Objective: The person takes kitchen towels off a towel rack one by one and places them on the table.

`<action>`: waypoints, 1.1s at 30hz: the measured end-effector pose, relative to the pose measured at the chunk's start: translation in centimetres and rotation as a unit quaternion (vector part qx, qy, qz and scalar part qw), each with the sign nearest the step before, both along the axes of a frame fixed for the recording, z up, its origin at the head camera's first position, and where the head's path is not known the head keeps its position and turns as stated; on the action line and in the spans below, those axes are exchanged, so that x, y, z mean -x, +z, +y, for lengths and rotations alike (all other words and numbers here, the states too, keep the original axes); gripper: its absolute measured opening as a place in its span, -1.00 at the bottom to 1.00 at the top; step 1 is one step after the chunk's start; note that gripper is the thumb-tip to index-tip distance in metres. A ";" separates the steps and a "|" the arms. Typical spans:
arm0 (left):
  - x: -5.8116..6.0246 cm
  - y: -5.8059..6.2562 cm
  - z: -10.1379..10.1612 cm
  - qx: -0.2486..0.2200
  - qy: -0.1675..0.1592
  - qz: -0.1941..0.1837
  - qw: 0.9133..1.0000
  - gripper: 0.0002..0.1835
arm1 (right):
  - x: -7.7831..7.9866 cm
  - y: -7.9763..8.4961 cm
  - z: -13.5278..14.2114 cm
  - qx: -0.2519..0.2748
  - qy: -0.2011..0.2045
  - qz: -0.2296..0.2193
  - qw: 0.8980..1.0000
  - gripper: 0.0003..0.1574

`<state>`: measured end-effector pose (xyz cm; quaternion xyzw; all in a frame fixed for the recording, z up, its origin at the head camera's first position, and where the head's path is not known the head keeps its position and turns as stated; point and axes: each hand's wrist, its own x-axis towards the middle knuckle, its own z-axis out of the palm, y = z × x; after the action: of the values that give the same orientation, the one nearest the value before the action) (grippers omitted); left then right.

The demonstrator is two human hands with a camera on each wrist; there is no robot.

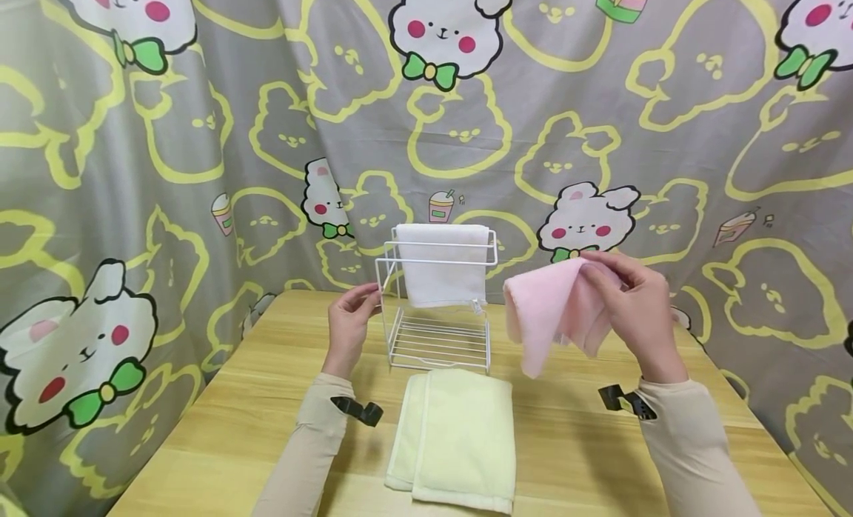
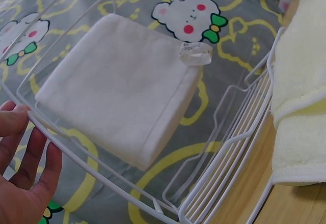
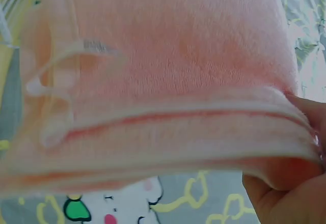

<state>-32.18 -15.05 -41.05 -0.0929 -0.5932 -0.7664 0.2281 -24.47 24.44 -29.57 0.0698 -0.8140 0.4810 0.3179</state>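
A small white wire rack (image 1: 440, 341) stands on the table, with a folded white towel (image 1: 442, 272) draped over its rear upper bar. My left hand (image 1: 349, 323) pinches the rack's left side wire between thumb and fingers; the left wrist view shows the fingertips (image 2: 36, 141) against the white wire. To the right of the rack, my right hand (image 1: 640, 309) holds up a pink towel (image 1: 543, 302) by its upper edge, and the cloth hangs down in the air. In front of the rack lies a folded pale yellow towel (image 1: 469, 435).
The wooden table (image 1: 220, 428) carries the rack and the yellow towel. Behind it and at both sides hangs a grey curtain (image 1: 373, 147) with cartoon animals. Each sleeve has a black wrist mount (image 1: 358, 411) near the cuff. The white towel has a clear tag (image 2: 195, 54).
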 end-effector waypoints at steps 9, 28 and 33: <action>0.0 0.0 0.1 -0.007 0.007 0.000 1.000 -0.80 | -0.2 -3.0 0.4 -0.052 0.022 -0.003 0.998 -0.67; 0.0 -0.2 0.0 -0.001 0.010 -0.005 1.000 -0.84 | 0.5 -7.0 0.7 -0.100 0.062 -0.023 0.993 -0.74; 0.0 -0.2 0.0 0.003 0.011 -0.003 1.000 -0.71 | 1.6 -8.0 0.9 -0.112 0.056 -0.033 0.992 -0.72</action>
<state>-32.23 -15.02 -41.23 -0.0851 -0.5971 -0.7625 0.2342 -26.04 25.34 -37.58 0.1346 -0.8675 0.4061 0.2538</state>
